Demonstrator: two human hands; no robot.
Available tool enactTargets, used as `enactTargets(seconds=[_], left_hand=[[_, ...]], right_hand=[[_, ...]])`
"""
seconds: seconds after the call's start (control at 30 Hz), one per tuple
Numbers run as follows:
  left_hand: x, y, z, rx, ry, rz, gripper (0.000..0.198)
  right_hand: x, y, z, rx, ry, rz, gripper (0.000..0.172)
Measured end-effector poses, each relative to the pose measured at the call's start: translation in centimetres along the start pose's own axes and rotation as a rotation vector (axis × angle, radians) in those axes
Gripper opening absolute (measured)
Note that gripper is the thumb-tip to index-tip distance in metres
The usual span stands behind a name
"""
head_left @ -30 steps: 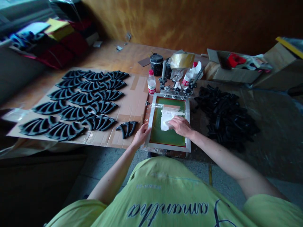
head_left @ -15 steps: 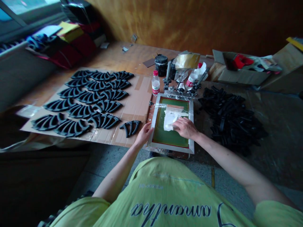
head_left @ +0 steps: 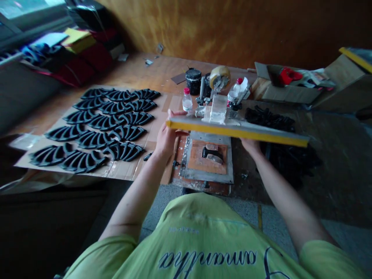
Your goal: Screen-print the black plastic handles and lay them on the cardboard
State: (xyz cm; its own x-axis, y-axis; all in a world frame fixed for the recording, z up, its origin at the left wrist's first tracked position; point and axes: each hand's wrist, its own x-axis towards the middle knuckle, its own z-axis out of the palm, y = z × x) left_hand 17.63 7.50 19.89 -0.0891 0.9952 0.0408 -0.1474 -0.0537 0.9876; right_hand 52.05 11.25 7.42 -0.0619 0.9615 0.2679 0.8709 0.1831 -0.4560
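Observation:
The screen printing frame [head_left: 238, 132] is raised and tilted nearly edge-on, with a yellow strip along its near edge. My left hand [head_left: 167, 133] grips its left end, fingers above the edge. Under its right part is my right hand [head_left: 250, 145], with the fingers hidden by the frame. Below, a grey base plate [head_left: 192, 141] carries a brown board [head_left: 194, 161]. A black curved piece [head_left: 214, 154] lies on a small raised block in the board's middle. On top of the frame rests a white-smeared block [head_left: 219, 108], blurred.
Rows of black ribbed pieces [head_left: 95, 122] lie on cardboard [head_left: 162, 133] at left. A black pile [head_left: 290, 151] is at right. Behind stand a red-capped bottle [head_left: 187, 101], a black tub [head_left: 193, 81], a tape roll [head_left: 220, 77] and an open carton [head_left: 287, 93].
The frame has swung up from lying flat, uncovering the base plate and black piece. My left hand has risen with it. My right hand has left the white cloth-like item and moved right.

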Motion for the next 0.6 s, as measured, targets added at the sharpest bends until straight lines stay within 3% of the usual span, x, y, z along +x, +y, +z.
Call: enactTargets(seconds=[0.1, 0.2, 0.27, 0.33, 0.37, 0.43, 0.53, 0.6], left_hand=[[2.9, 1.5, 1.5, -0.030, 0.016, 0.062, 0.061], [2.0, 0.0, 2.3, -0.072, 0.082, 0.050, 0.061], [-1.1, -2.7, 2.7, -0.067, 0.019, -0.131, 0.064], [-5.1, -5.9, 2.9, -0.005, -0.214, -0.521, 0.068], [-7.0, -7.4, 3.0, -0.005, -0.260, -0.661, 0.069], [-9.7, -9.8, 2.8, -0.101, -0.238, -0.769, 0.063], [-10.6, -11.7, 0.5, -0.184, -0.053, -0.766, 0.046], [-9.8, -12.4, -3.1, -0.096, 0.086, -0.732, 0.039]], right_hand=[[-4.1, -2.6, 3.9, -0.065, -0.172, -0.050, 0.029], [-5.9, -6.3, 5.9, -0.188, -0.285, -0.083, 0.019], [-6.2, -8.6, 5.8, -0.218, -0.298, -0.007, 0.015], [-6.8, -11.0, 5.3, -0.208, -0.246, 0.031, 0.016], [-7.2, -12.2, 5.2, -0.192, -0.212, -0.005, 0.017], [-8.2, -14.2, 5.0, -0.125, -0.203, -0.196, 0.017], [-8.7, -13.7, 4.4, 0.012, -0.322, -0.502, 0.015], [-8.1, -9.6, 2.9, -0.010, -0.362, -0.458, 0.025]])
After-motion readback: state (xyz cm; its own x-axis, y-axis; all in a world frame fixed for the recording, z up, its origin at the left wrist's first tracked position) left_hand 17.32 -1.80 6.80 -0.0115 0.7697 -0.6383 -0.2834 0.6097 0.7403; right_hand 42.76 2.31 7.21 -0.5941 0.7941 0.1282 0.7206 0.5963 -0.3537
